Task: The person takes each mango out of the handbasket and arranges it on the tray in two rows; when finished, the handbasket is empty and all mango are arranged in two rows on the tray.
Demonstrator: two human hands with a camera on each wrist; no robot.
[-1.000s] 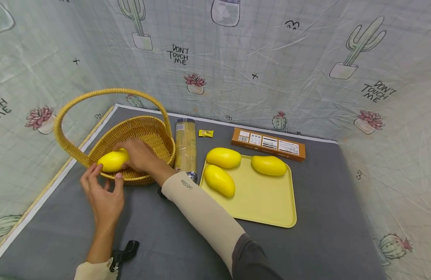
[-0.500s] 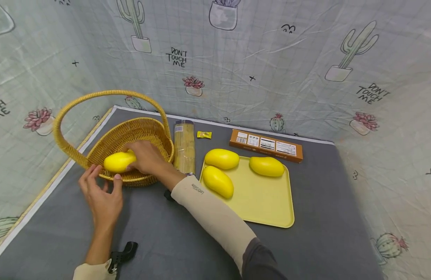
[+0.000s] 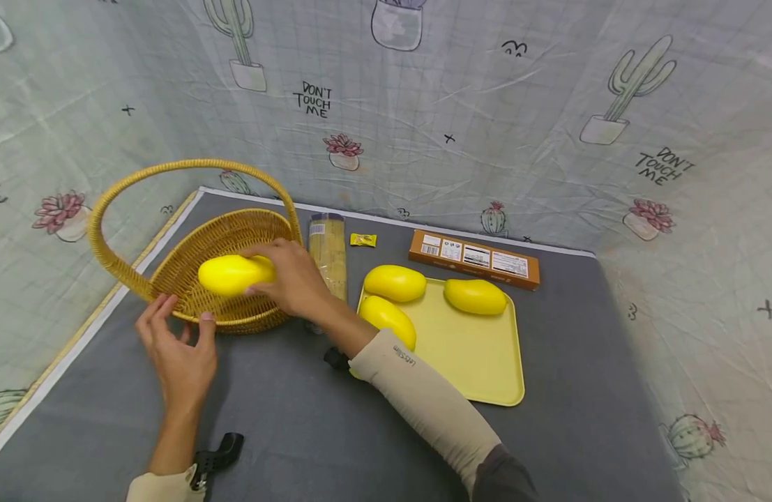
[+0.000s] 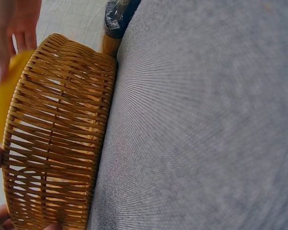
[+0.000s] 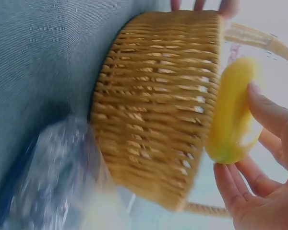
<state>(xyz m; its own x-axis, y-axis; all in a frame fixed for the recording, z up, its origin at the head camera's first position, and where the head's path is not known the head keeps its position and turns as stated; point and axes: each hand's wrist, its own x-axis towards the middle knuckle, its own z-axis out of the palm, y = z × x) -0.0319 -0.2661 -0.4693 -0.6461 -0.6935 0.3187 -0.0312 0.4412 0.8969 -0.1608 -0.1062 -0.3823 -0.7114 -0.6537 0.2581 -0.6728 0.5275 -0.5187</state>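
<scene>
My right hand (image 3: 291,279) grips a yellow mango (image 3: 229,275) by one end, thumb on the near side and fingers on the far side. The mango is level with the rim of an oval wicker basket (image 3: 250,326) with a tall arched handle (image 3: 185,164). In the right wrist view, the mango (image 5: 235,112) overlaps the opening just beyond the rim. At the basket's front left, my left hand (image 3: 180,359) holds the rim near the handle's foot. The left wrist view has its fingertips at the woven wall (image 4: 57,129).
On a pale yellow tray (image 3: 467,352) lie three more mangoes, one at back left (image 3: 395,283), one in front of it (image 3: 388,321), one at right (image 3: 475,297). A clear packet of yellow sticks (image 3: 328,244), a small yellow wrapper (image 3: 363,240) and an orange-brown box (image 3: 473,259) lie behind.
My right hand has lifted the mango from low inside the basket's front left, up and to the right. The left hand has stayed on the rim.
</scene>
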